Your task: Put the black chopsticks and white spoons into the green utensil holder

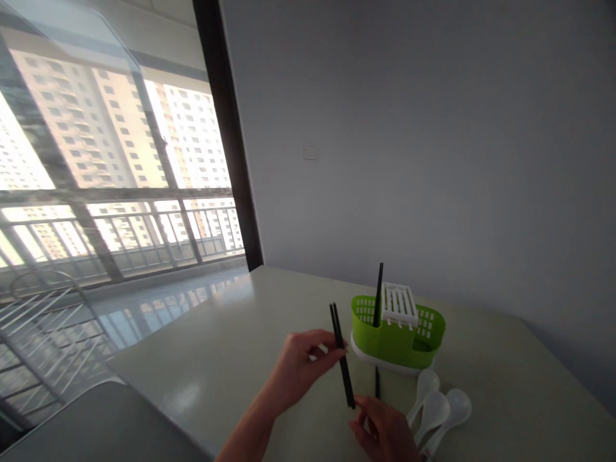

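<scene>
A pair of black chopsticks [345,375] is tilted above the table, gripped near its middle by the closed fingers of my left hand [308,362]. My right hand [382,427] is closed, its fingertips at the lower end of the same pair. Just beyond my right hand, another dark stick [378,383] lies on the table. The green basket [394,343] stands on a white base behind my hands, with black chopsticks [378,295] upright in its left part and a white slatted rack [399,303] across its middle. Several white spoons [434,410] lie to the right of my right hand.
The pale table [216,346] reaches back to a grey wall [409,141]. At the left are a large window, a metal rack [48,340] and a grey chair [110,423] by the table's left edge.
</scene>
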